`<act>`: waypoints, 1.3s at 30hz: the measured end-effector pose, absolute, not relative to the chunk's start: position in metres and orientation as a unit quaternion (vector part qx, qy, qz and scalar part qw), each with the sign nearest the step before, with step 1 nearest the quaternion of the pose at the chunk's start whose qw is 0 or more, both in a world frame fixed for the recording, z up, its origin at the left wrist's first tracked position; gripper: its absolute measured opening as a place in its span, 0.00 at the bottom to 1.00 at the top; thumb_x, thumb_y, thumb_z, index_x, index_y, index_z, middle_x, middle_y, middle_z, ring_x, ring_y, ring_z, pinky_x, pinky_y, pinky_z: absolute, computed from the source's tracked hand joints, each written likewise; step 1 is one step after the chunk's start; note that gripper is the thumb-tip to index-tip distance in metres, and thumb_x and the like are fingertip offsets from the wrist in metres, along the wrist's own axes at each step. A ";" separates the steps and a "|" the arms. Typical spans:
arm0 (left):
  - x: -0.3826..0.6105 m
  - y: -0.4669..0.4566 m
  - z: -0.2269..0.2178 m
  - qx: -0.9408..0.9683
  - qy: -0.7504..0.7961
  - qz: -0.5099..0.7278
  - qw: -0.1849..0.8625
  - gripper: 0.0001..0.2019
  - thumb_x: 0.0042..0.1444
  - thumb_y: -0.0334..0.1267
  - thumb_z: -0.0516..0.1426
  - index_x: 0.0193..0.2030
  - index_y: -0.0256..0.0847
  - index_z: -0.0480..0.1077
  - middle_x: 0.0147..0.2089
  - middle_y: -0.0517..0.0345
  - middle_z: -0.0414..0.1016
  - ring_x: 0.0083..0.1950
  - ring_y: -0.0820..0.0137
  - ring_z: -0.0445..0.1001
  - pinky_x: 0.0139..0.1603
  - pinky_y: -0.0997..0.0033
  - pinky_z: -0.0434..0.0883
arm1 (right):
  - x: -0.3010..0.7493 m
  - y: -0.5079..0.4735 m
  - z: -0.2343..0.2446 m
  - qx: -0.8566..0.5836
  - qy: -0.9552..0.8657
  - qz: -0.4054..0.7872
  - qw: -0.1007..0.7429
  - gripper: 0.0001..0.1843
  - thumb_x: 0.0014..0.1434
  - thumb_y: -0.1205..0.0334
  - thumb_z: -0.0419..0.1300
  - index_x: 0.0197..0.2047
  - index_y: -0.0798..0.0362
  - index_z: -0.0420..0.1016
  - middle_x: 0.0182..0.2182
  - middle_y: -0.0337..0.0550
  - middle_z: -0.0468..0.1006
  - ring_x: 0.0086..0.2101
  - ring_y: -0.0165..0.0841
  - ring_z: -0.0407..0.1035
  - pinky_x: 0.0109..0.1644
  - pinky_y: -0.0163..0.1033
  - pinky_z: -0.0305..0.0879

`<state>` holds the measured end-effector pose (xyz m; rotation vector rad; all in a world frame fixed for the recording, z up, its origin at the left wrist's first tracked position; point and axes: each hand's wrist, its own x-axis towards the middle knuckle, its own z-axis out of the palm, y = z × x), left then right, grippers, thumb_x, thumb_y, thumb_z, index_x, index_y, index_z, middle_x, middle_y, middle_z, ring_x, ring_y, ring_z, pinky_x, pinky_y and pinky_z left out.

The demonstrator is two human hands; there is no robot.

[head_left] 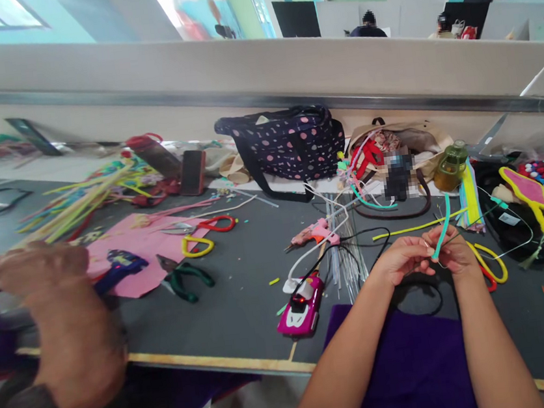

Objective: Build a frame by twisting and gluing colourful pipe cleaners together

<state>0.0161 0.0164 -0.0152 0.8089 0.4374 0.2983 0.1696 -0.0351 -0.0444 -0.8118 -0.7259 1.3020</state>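
My left hand point(402, 258) and my right hand point(451, 251) are close together above the dark table point(234, 300), both with fingers pinched. Between them they hold a teal pipe cleaner point(442, 227) that rises upward, with a thin wire looping from it toward the right. A yellow pipe cleaner point(417, 227) lies on the table just behind my hands. A purple cloth point(413, 365) lies under my forearms.
A co-worker's hands point(40, 283) work at the left by a pink sheet point(144, 245). Scissors point(206, 226), green pliers point(185, 279), a pink glue gun point(312, 233), a pink toy car point(300, 305), a polka-dot bag point(289, 143) and a green bottle point(450, 167) lie around.
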 end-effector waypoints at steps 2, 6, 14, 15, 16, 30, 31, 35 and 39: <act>0.016 0.017 -0.017 0.394 0.210 0.144 0.883 0.16 0.34 0.38 0.70 0.26 0.32 0.70 0.26 0.53 0.76 0.18 0.78 0.68 0.26 0.73 0.72 | 0.170 -0.035 -0.044 -0.363 -0.319 0.578 0.658 0.13 0.36 0.59 0.74 0.24 0.51 0.77 0.14 0.33 0.67 0.16 0.26 0.60 0.15 0.30 0.58; 0.016 0.018 -0.019 0.408 0.212 0.153 0.874 0.15 0.36 0.38 0.69 0.26 0.32 0.69 0.26 0.53 0.76 0.19 0.77 0.69 0.26 0.73 0.72 | 0.168 -0.034 -0.043 -0.363 -0.312 0.567 0.670 0.14 0.33 0.56 0.76 0.23 0.51 0.78 0.16 0.35 0.68 0.18 0.27 0.60 0.14 0.30 0.57; 0.017 0.018 -0.019 0.438 0.242 0.166 0.850 0.15 0.36 0.38 0.69 0.25 0.32 0.69 0.26 0.56 0.76 0.19 0.77 0.70 0.26 0.73 0.72 | 0.163 -0.033 -0.034 -0.298 -0.349 0.580 0.673 0.16 0.35 0.52 0.75 0.18 0.51 0.75 0.13 0.32 0.57 0.19 0.27 0.54 0.17 0.32 0.54; 0.017 0.018 -0.019 0.443 0.246 0.168 0.846 0.15 0.36 0.38 0.69 0.25 0.32 0.69 0.27 0.55 0.76 0.19 0.77 0.70 0.26 0.73 0.72 | 0.163 -0.033 -0.033 -0.294 -0.353 0.584 0.670 0.17 0.36 0.52 0.75 0.16 0.51 0.73 0.13 0.33 0.57 0.19 0.27 0.54 0.18 0.32 0.54; 0.017 0.017 -0.019 0.446 0.246 0.169 0.844 0.15 0.36 0.39 0.69 0.25 0.32 0.70 0.27 0.54 0.77 0.20 0.76 0.71 0.26 0.74 0.72 | 0.163 -0.033 -0.033 -0.293 -0.355 0.586 0.667 0.18 0.37 0.52 0.75 0.16 0.51 0.72 0.14 0.33 0.57 0.20 0.27 0.53 0.18 0.32 0.53; 0.012 0.023 -0.016 0.391 0.219 0.180 0.876 0.14 0.37 0.37 0.69 0.25 0.33 0.69 0.25 0.57 0.75 0.18 0.81 0.65 0.29 0.70 0.75 | 0.168 -0.029 -0.030 -0.322 -0.280 0.585 0.690 0.20 0.50 0.44 0.67 0.25 0.51 0.69 0.29 0.37 0.74 0.20 0.22 0.53 0.17 0.24 0.47; 0.012 0.024 -0.017 0.387 0.219 0.182 0.877 0.14 0.37 0.36 0.69 0.26 0.33 0.69 0.25 0.57 0.75 0.18 0.81 0.65 0.29 0.70 0.75 | 0.168 -0.029 -0.030 -0.323 -0.284 0.584 0.688 0.21 0.51 0.42 0.65 0.24 0.51 0.68 0.30 0.38 0.76 0.19 0.22 0.53 0.16 0.24 0.47; 0.012 0.024 -0.018 0.381 0.223 0.187 0.878 0.15 0.36 0.37 0.69 0.26 0.33 0.69 0.25 0.57 0.75 0.18 0.81 0.64 0.28 0.70 0.75 | 0.166 -0.031 -0.027 -0.325 -0.293 0.580 0.687 0.26 0.53 0.34 0.58 0.25 0.51 0.72 0.34 0.42 0.82 0.14 0.19 0.45 0.15 0.27 0.47; 0.013 0.023 -0.017 0.378 0.225 0.187 0.879 0.15 0.36 0.36 0.69 0.26 0.33 0.67 0.25 0.58 0.74 0.18 0.81 0.65 0.27 0.71 0.75 | 0.164 -0.033 -0.026 -0.318 -0.284 0.594 0.683 0.31 0.50 0.29 0.56 0.26 0.51 0.77 0.34 0.43 0.83 0.11 0.17 0.40 0.15 0.30 0.54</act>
